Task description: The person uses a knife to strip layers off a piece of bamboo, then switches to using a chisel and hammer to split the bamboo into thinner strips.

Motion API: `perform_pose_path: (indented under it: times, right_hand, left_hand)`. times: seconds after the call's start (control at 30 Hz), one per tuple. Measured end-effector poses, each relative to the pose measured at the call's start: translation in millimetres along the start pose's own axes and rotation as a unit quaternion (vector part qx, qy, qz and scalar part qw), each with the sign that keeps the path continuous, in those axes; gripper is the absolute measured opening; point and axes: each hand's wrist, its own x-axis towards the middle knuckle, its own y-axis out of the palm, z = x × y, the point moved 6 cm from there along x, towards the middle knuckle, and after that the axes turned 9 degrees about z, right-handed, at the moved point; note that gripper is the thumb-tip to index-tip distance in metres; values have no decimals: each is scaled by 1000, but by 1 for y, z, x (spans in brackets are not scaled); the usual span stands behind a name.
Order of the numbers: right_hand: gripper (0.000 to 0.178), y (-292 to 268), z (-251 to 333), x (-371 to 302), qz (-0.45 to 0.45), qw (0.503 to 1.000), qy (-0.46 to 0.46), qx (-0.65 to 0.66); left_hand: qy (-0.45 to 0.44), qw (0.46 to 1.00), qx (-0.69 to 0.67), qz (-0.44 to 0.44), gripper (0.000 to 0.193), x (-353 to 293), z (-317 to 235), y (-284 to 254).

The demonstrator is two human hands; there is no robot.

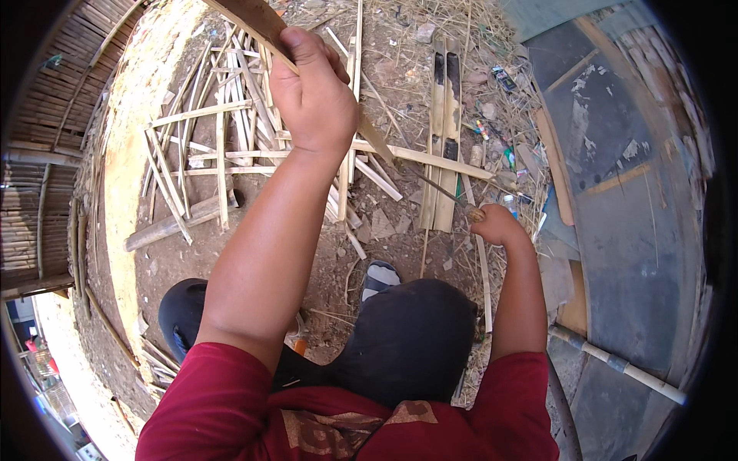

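My left hand [317,100], raised at the upper middle, is closed around a long split bamboo piece [257,24]. That piece slants from the top edge down past my wrist toward the right. To the right, my right hand [500,225] grips the wooden handle of a knife [447,193]. Its narrow dark blade points up and left, and its far end meets or overlaps the lower end of the bamboo; whether it cuts in cannot be made out.
Many pale bamboo strips [201,112] lie criss-crossed on the dirt at left, beside a round bamboo length [181,223]. Split bamboo halves [444,180] lie ahead. Dark panels [615,154] line the right side; a woven bamboo wall [46,100] stands left. Litter is scattered at right.
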Motion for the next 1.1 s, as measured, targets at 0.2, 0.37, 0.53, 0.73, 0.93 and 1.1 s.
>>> perform_pose_path:
  times: [0.2, 0.37, 0.53, 0.73, 0.93, 1.1]
  right_hand:
    - [46, -7, -4, 12, -118, 992, 13, 31]
    - [45, -5, -17, 22, -252, 957, 19, 141]
    - [46, 59, -7, 19, -205, 932, -50, 294]
    - [43, 124, 0, 27, -209, 905, -87, 359]
    - [47, 134, 39, 31, -259, 802, -179, 507]
    - [54, 178, 36, 80, -202, 929, -36, 307]
  left_hand:
    - [10, 1000, -18, 17, 47, -6, 3, 0]
    - [15, 999, 31, 28, 51, -3, 0, 7]
    - [20, 998, 52, 18, 52, 1, 10, 9]
    - [-1, 994, 108, -17, 54, 12, 19, 14]
    - [64, 982, 173, -38, 51, 41, 29, 2]
    - [89, 953, 266, -117, 52, 37, 28, 12]
